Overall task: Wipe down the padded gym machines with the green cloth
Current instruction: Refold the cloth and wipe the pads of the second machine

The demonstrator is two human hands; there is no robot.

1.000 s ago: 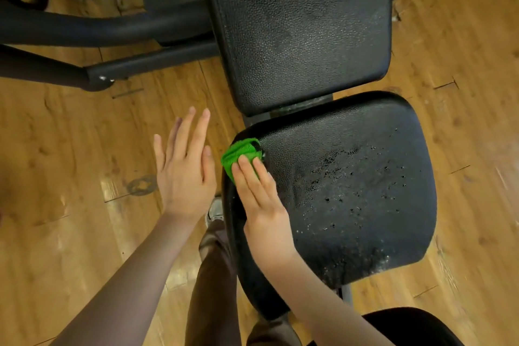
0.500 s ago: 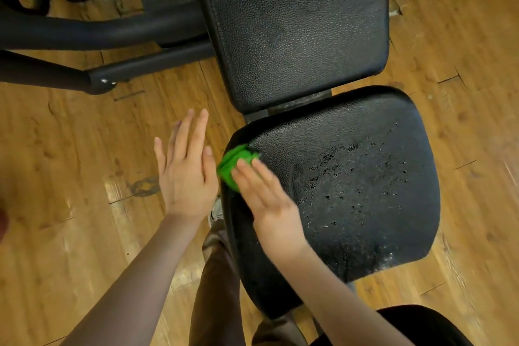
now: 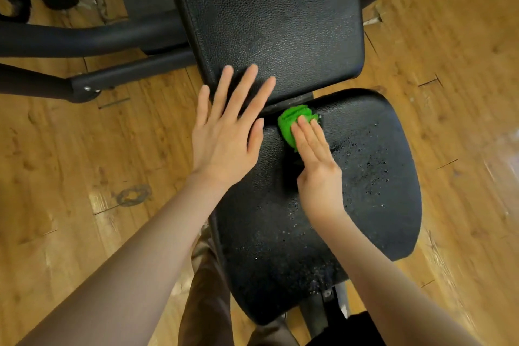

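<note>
A black padded seat (image 3: 365, 194), speckled with small droplets, sits below a black padded backrest (image 3: 275, 17). The bunched green cloth (image 3: 295, 121) lies at the seat's far edge, by the gap between the two pads. My right hand (image 3: 317, 166) presses the cloth down with flat fingers. My left hand (image 3: 227, 129) is spread open, fingers apart, over the seat's left corner and the backrest's lower edge; it holds nothing.
Black metal frame tubes (image 3: 84, 39) of the machine run across the wooden floor (image 3: 56, 177) at the upper left. A round mark (image 3: 132, 195) shows on the floor left of the seat. My brown trouser leg (image 3: 207, 298) is below the seat's left side.
My right hand slid the green cloth from the seat's left corner to the right along its far edge. My left hand moved right, from over the floor to over the pads.
</note>
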